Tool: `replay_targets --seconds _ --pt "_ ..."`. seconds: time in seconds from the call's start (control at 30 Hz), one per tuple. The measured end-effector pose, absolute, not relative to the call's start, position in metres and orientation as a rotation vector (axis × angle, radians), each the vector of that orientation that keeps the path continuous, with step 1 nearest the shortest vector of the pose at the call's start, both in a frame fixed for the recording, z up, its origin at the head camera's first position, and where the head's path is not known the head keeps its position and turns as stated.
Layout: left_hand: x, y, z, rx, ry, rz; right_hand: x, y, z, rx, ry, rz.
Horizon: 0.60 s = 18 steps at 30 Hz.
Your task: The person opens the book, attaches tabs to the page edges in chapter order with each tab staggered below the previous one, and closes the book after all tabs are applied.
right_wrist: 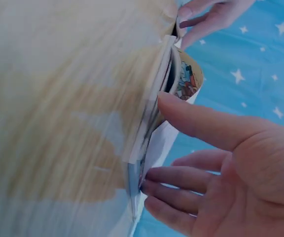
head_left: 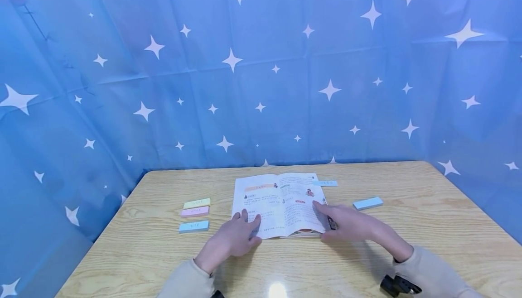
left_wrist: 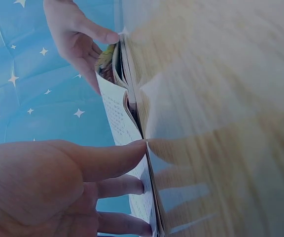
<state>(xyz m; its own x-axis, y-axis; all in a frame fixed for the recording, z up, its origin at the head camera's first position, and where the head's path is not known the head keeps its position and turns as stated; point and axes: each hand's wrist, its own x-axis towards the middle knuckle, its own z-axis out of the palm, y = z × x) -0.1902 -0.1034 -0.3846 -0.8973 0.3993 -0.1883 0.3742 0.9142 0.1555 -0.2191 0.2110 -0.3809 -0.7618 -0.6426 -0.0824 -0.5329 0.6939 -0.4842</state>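
An open book (head_left: 267, 207) with printed text and small coloured pictures lies on the table. My left hand (head_left: 234, 237) rests on the lower part of its left page, fingers spread and thumb at the bottom edge. At the lower right corner, my right hand (head_left: 346, 223) touches the book with fairly straight fingers along the right edge. Its thumb (right_wrist: 196, 116) is at the bottom edge of the pages. Between the hands, a page with a colourful picture (right_wrist: 189, 79) bulges upward. A light blue tab (head_left: 328, 183) with writing sticks out from the right page's upper edge.
Left of the book lie yellow (head_left: 197, 204), pink (head_left: 195, 211) and blue sticky-note pads (head_left: 193, 226) with writing. Another blue pad (head_left: 368, 203) lies to the right. Behind the wooden table (head_left: 134, 252) hangs a blue curtain (head_left: 277, 126) with white stars.
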Motion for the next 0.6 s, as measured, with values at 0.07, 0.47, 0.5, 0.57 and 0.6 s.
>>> replay_targets --seconds 0.07,0.47,0.5,0.57,0.6 --pt "-0.1903 -0.1033 -0.3845 0.585 2.858 0.165 -0.2195 0.2108 -0.3799 -0.943 2.645 -0.68" --pt "-0.192 -0.1073 -0.3797 0.576 2.836 0.211 -0.2142 0.2061 -0.3716 -1.025 2.876 -0.789" --pt "-0.1922 -0.1081 -0.3793 0.578 2.837 0.218 -0.2138 0.2055 -0.3715 -1.019 2.894 -0.803" --pt "-0.1926 -0.1092 -0.3782 0.583 2.839 0.224 -0.2133 0.2042 -0.3712 -1.033 2.918 -0.843" --pt "-0.1929 -0.1098 -0.3781 0.584 2.84 0.227 -0.2135 0.2031 -0.371 -1.041 2.917 -0.888"
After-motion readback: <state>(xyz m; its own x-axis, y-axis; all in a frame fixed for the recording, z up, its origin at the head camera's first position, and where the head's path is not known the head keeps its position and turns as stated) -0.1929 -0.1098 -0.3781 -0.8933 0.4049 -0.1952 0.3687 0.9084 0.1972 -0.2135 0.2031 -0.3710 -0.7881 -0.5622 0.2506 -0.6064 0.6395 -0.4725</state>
